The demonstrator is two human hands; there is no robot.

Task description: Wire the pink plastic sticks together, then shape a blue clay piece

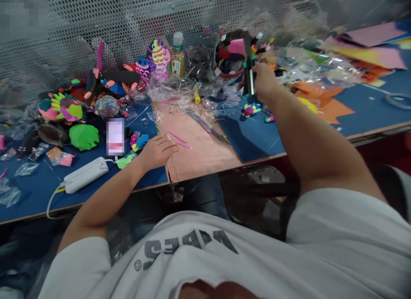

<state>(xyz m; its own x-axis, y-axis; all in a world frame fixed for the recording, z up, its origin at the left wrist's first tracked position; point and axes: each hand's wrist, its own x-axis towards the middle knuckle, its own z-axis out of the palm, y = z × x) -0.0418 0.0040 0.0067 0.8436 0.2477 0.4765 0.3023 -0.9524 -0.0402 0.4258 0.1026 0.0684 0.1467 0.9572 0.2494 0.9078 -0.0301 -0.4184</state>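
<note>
My left hand point(157, 152) rests palm down at the left edge of the pinkish board point(205, 162), fingers loosely extended. Two thin pink sticks point(177, 137) lie at its fingertips; I cannot make out any grip on them. Stretched toward the back of the table, my right hand point(265, 81) is closed around a long black tool point(248, 55) with a shiny metal strip, whose exact kind is unclear. Behind that tool stands a round container point(221, 72) full of dark and coloured pieces. A small multicoloured clay figure point(251, 109) lies below the right hand.
A phone point(115, 136) is cabled to a white power bank point(86, 174) at the left. Colourful clay figures point(67, 107) and a bottle point(177, 55) line the perforated metal panel point(199, 16). Plastic wrap point(337, 70) and orange sheets point(324, 102) lie at the right.
</note>
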